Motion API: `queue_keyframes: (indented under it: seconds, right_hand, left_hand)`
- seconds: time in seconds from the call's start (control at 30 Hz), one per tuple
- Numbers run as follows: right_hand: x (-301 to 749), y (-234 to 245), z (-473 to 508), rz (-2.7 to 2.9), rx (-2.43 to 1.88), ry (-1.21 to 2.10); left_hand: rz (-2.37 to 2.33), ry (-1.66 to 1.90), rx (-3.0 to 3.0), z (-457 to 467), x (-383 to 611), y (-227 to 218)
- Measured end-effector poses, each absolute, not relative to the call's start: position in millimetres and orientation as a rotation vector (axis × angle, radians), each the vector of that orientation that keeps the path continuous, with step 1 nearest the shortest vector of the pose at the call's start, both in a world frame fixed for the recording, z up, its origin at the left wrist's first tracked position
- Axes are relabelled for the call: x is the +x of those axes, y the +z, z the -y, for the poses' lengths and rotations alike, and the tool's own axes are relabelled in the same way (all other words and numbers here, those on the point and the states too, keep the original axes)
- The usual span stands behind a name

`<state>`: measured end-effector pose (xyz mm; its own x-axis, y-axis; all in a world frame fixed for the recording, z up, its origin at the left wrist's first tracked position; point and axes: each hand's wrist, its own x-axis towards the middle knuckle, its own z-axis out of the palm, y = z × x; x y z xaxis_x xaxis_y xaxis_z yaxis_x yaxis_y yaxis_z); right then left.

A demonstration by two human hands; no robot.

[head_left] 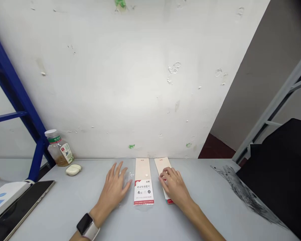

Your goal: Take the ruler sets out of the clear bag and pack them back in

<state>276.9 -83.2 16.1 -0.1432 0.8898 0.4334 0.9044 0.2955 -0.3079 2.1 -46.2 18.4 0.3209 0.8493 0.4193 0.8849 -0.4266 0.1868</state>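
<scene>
Scuffed white wall (110, 83) stood behind the grey bench (210, 187), where the left packet (143, 192) and right packet (162, 165) lay side by side, neither visibly opened. The left hand (113, 190) was spread wide just beside its packet; the right hand (172, 185) curled over the other, hiding much of it, and whether it gripped could not be told.

Two long, narrow paper packets lie side by side at lower centre of the frame. The left packet (143, 182) sits straight, its red-and-white printed end nearest the person, just beside the open left hand (114, 190). The slightly tilted right packet (163, 167) lies partly under the right hand (172, 185), apparently with its fingers on top.
</scene>
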Motion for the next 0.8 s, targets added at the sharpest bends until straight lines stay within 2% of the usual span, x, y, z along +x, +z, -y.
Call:
queue_keyframes:
  seconds: [0.17, 0.4, 0.63, 0.8]
  right_hand:
    - [245, 10, 93, 2.100, -1.525, 0.042]
    - [237, 17, 94, 1.889, -1.555, 0.467]
    - [234, 14, 95, 1.864, -1.668, 0.284]
    - [238, 14, 92, 1.805, -1.600, 0.463]
  left_hand:
    - [1.238, -0.601, -2.820, 58, 13, 24]
    - [1.252, -0.549, -2.890, 61, 18, 17]
    - [1.269, -0.579, -2.877, 61, 17, 14]
    - [1.268, -0.606, -2.887, 60, 18, 14]
